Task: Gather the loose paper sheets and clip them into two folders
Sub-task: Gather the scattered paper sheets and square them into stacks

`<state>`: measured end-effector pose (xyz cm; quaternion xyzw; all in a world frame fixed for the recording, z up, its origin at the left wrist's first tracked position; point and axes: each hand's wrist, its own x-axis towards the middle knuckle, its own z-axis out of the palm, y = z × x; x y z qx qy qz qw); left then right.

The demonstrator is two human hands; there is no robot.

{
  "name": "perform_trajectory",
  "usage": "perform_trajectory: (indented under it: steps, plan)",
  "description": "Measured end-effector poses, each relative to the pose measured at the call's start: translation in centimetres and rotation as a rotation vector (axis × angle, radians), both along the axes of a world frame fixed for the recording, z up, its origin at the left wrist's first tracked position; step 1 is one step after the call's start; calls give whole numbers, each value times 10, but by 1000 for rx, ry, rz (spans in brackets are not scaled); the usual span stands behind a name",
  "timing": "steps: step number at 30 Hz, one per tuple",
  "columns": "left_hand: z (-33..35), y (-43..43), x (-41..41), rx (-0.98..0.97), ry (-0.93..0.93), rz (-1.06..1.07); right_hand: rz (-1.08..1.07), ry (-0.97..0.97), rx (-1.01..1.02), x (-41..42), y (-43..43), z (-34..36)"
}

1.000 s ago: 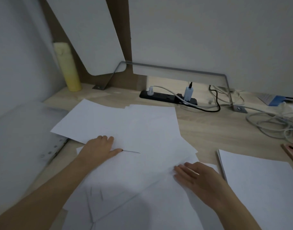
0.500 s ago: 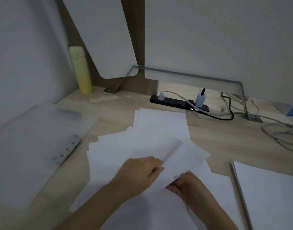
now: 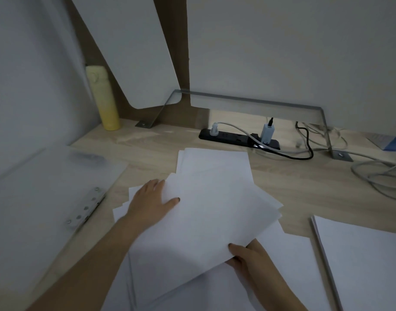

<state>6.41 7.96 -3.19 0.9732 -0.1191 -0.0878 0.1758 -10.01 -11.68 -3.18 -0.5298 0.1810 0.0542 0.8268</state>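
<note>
Several loose white paper sheets [image 3: 212,198] lie fanned and overlapping on the wooden desk [image 3: 305,187]. My left hand [image 3: 151,202] holds the left edge of the top sheets, thumb on top and fingers slipped under. My right hand [image 3: 248,257] pinches the near right corner of the same sheets, thumb on top. A translucent open folder [image 3: 46,198] with a metal clip strip [image 3: 87,207] lies at the left. A second neat stack of paper in a folder [image 3: 361,261] lies at the right.
A yellow bottle [image 3: 102,97] stands at the back left corner. A black power strip [image 3: 237,139] with plugs runs along the back, and coiled cables [image 3: 381,176] lie at the right. White panels and a metal bracket [image 3: 248,101] close off the back.
Both hands have drawn the spread sheets inward into a tighter pile. My left hand moved from flat on the paper to gripping its left edge; my right hand now pinches the near corner.
</note>
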Motion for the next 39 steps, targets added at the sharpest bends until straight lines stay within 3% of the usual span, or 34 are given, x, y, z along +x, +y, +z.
perform_trajectory:
  steps: [7, 15, 18, 21, 25, 27, 30, 35, 39]
  plan:
    - [14, -11, 13, -4, -56, 59, -25, 47, -93, -1, 4, 5]
    - [21, -5, 1, -126, 31, 123, -73, 45, -24, 0, 2, 11]
    - [29, 6, -5, -349, 57, 168, -76, 35, -12, 4, -7, 19]
    - [39, 21, -13, -549, 86, 204, -22, 19, -124, 9, -19, 34]
    - [53, 25, -33, -834, 208, 202, 25, -30, -257, 18, -36, 55]
    - [54, 22, -44, -963, 274, 195, 1, -79, -231, 22, -39, 61]
    - [45, 12, -63, -1008, 383, 171, -18, -109, -189, 27, -30, 55]
    - [31, 3, -86, -877, 444, 183, 148, 34, -552, 30, -25, 35]
    - [18, 9, -98, -739, 340, 192, 244, -11, -1184, 40, -47, 24]
